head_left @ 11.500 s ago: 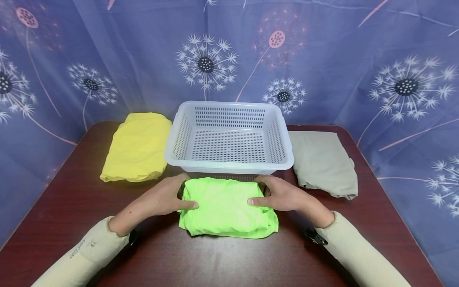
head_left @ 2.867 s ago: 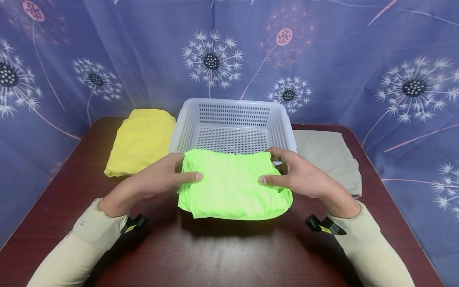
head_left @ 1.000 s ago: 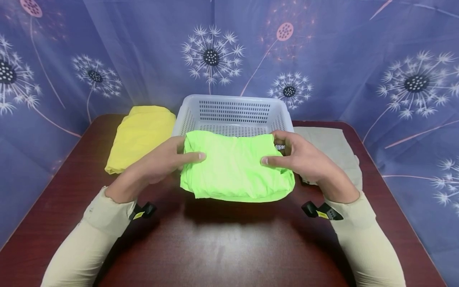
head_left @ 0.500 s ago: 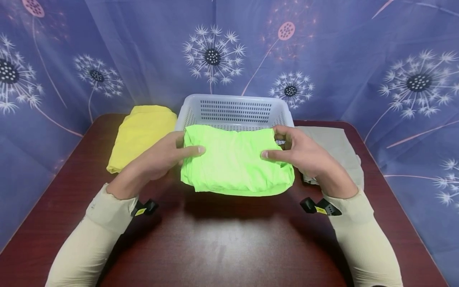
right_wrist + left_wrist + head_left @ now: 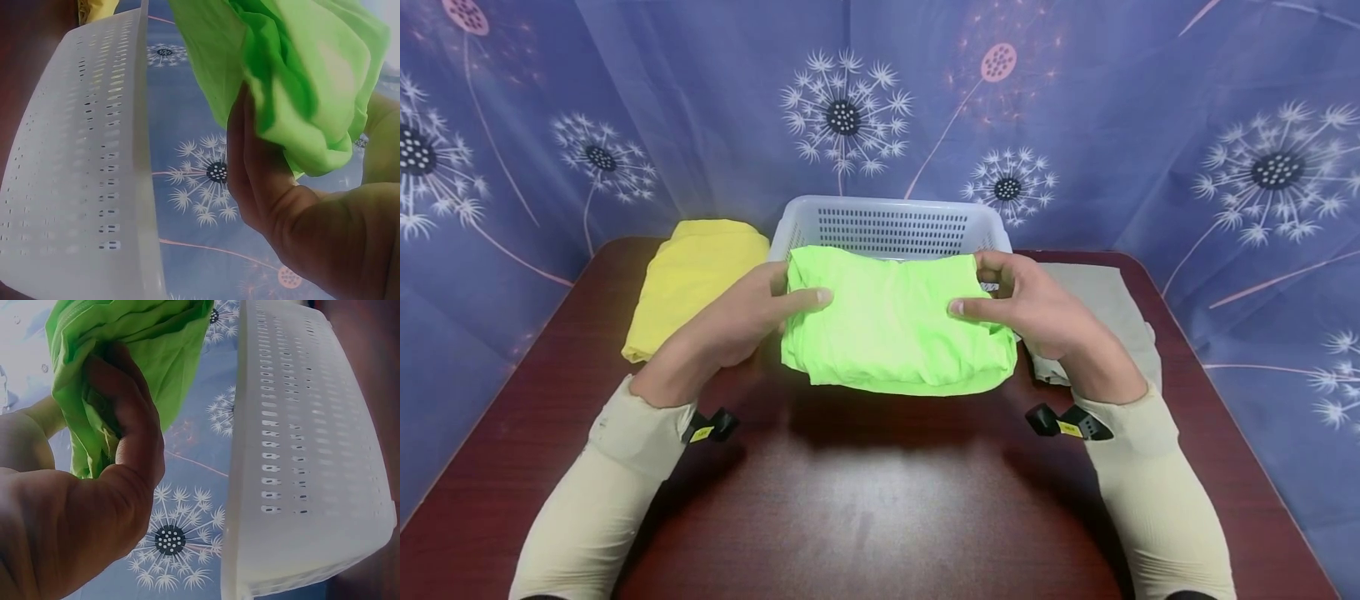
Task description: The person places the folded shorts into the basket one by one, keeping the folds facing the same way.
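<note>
A folded bright green cloth [image 5: 895, 321], perhaps a garment, is held in the air by both hands. My left hand [image 5: 741, 317] grips its left end, thumb on top and fingers curled beneath, as the left wrist view shows. At the other end my right hand [image 5: 1037, 304] pinches it the same way, fingers [image 5: 250, 150] under the cloth. Behind and below it stands a white perforated plastic basket [image 5: 891, 204]; the cloth hides the basket's front part in the head view. Both wrist views show the basket's side wall [image 5: 300, 456] lower than the cloth.
On the dark red wooden table [image 5: 880, 517], a folded yellow cloth [image 5: 700, 279] lies left of the basket. A folded grey cloth [image 5: 1097, 308] lies to the right, partly behind my right hand. A blue dandelion-print curtain [image 5: 715, 100] hangs behind and around the table.
Both hands have lifted the green cloth off the table and carried it away from me, up to the basket's front. Over the last second it moved slightly farther. The other cloths stayed put.
</note>
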The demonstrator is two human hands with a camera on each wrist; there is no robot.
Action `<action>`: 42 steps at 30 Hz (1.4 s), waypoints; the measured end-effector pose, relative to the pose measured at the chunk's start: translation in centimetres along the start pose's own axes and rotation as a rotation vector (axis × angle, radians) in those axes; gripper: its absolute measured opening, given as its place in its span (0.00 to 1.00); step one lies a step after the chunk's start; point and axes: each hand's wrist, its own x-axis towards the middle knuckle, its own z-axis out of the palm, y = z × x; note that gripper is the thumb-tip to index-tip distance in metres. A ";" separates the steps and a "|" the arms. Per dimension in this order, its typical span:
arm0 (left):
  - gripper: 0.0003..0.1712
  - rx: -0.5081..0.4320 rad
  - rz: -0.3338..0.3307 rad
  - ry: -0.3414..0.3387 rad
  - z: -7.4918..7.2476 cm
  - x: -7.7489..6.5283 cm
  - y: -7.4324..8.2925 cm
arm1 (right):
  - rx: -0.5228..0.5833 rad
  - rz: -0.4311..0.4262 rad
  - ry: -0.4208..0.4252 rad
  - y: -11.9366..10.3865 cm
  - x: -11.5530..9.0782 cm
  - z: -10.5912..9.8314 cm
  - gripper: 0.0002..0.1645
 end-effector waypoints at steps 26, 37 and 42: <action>0.25 -0.099 -0.028 0.019 -0.3 1.1 1.1 | 0.083 0.043 0.067 -0.5 1.2 -0.5 0.23; 0.23 -0.115 -0.029 0.032 -0.3 1.9 1.2 | 0.130 0.044 0.081 -0.3 1.7 -0.9 0.25; 0.23 -0.118 -0.037 0.043 -0.5 2.1 1.2 | 0.141 0.039 0.070 -0.4 1.9 -1.0 0.28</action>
